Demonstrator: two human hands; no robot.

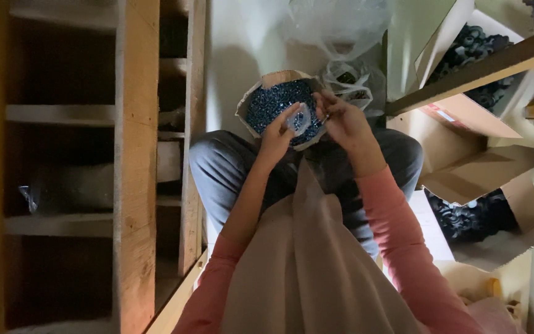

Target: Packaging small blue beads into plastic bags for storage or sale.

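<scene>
The head view looks straight down at a person sitting on a pale floor (pixel 236 49) in a dim room. The person wears grey trousers (pixel 224 167), long pink sleeves (pixel 397 247) and a beige cloth (pixel 304 272) that hangs down the front.

The left hand (pixel 277 133) and the right hand (pixel 341 117) are close together above the lap. Both pinch a small see-through plastic bag (pixel 299 119) between thumb and fingers. The left hand's fingers are pressed together on the bag's left edge. The right hand's fingers nip its right edge. The bag hangs between the two hands, just above an open brown cardboard box full of small shiny blue-black metal bits (pixel 273 102). That box sits by the person's knees.

Behind the box lie crumpled clear plastic bags (pixel 341 28) on the floor.

On the person's left stands a tall rough wooden shelf frame (pixel 136 154). Its spaces are dark, and what is in them is hard to tell.

On the person's right is a slanted wooden board (pixel 477 68). Under and beside it are open brown cardboard boxes (pixel 483 167). Two of them hold heaps of black round ring-shaped parts (pixel 471 216). A small yellow thing (pixel 494 287) sits near the lower right corner, too dim to make out
</scene>
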